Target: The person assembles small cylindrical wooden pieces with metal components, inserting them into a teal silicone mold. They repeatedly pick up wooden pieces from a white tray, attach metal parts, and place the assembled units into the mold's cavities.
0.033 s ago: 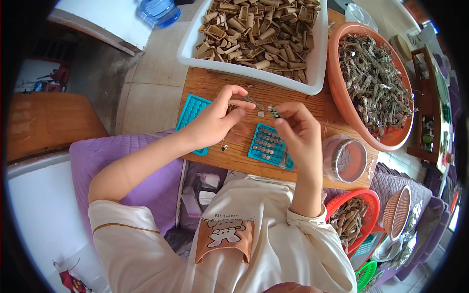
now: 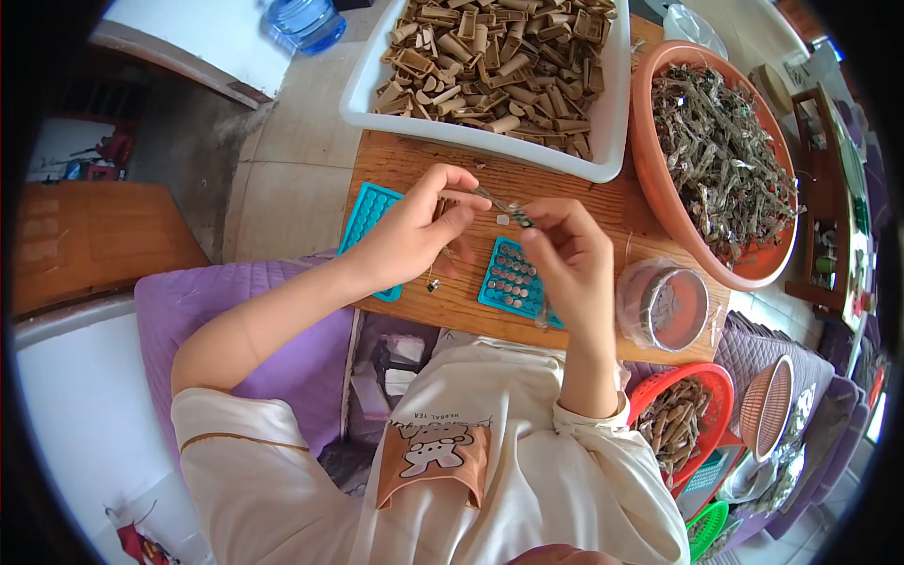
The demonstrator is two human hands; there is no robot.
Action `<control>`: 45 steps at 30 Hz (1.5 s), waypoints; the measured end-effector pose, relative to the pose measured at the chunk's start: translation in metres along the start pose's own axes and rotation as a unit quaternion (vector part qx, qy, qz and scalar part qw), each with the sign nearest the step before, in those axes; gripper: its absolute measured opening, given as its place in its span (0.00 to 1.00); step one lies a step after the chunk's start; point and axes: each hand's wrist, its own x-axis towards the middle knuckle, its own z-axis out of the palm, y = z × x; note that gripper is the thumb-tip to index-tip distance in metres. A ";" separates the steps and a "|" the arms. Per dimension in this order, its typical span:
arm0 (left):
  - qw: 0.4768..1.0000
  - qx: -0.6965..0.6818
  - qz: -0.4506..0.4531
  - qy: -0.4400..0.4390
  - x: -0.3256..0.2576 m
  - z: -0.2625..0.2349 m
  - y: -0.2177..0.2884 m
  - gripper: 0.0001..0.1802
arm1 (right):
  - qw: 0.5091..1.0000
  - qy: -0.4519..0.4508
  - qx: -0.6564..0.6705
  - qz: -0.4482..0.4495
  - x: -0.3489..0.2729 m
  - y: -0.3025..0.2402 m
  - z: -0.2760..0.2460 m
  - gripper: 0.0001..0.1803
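My left hand [image 2: 422, 231] is closed over the table, its fingertips on a bundle of thin twisted wires [image 2: 492, 198]. Pinched between thumb and fingers of my right hand [image 2: 568, 247] is a small green circuit board [image 2: 521, 218], close to the wires' end; whether they are joined I cannot tell. Under the hands lies a small whitish square piece [image 2: 503, 219]. A teal tray [image 2: 490, 294] with rows of round, coin-like metal pieces sits beside my right hand. Another teal tray [image 2: 358, 224] is partly hidden behind my left forearm.
A white bin [image 2: 363, 102] of brown plastic casings stands at the table's far side. To the right are an orange basin [image 2: 650, 179] full of tangled wired parts and a clear round tub [image 2: 633, 299]. A red basket [image 2: 723, 386] of brown pieces stands lower right.
My right hand has shifted slightly left and down, bringing the circuit board nearer the wires. My left hand has barely moved.
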 end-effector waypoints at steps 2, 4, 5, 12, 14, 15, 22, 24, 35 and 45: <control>0.999 -0.047 -0.011 -0.011 -0.003 -0.006 0.003 0.12 | 0.999 0.023 -0.007 -0.045 -0.004 -0.001 0.016 0.08; 0.983 -0.172 -0.054 -0.023 -0.008 -0.014 0.008 0.14 | 0.996 0.032 -0.013 -0.080 -0.007 0.004 0.029 0.08; 0.976 -0.209 -0.055 -0.025 -0.010 -0.016 0.006 0.15 | 0.995 0.044 0.016 -0.090 -0.008 0.006 0.038 0.08; 0.965 -0.261 0.027 -0.005 -0.020 -0.010 0.007 0.17 | 0.986 0.099 0.023 -0.133 -0.004 0.017 0.054 0.08; 0.970 -0.238 0.046 0.000 -0.026 -0.007 0.011 0.18 | 0.980 0.107 0.016 -0.165 -0.003 0.017 0.053 0.09; 0.972 -0.227 0.053 -0.004 -0.028 -0.007 0.013 0.19 | 0.977 0.107 0.013 -0.184 -0.003 0.015 0.052 0.09; 0.981 -0.146 0.126 -0.020 -0.036 -0.004 0.015 0.17 | 0.949 0.089 -0.039 -0.298 -0.010 0.007 0.048 0.12; 0.978 -0.149 0.144 -0.023 -0.037 -0.004 0.014 0.17 | 0.948 0.087 -0.039 -0.302 -0.011 0.006 0.049 0.12; 0.986 -0.080 0.148 0.012 -0.038 -0.006 0.013 0.28 | 0.948 0.014 -0.071 -0.311 -0.007 0.008 0.052 0.20; 0.971 -0.232 0.051 0.010 -0.029 -0.013 0.013 0.23 | 0.955 -0.006 -0.094 -0.282 -0.002 0.014 0.054 0.24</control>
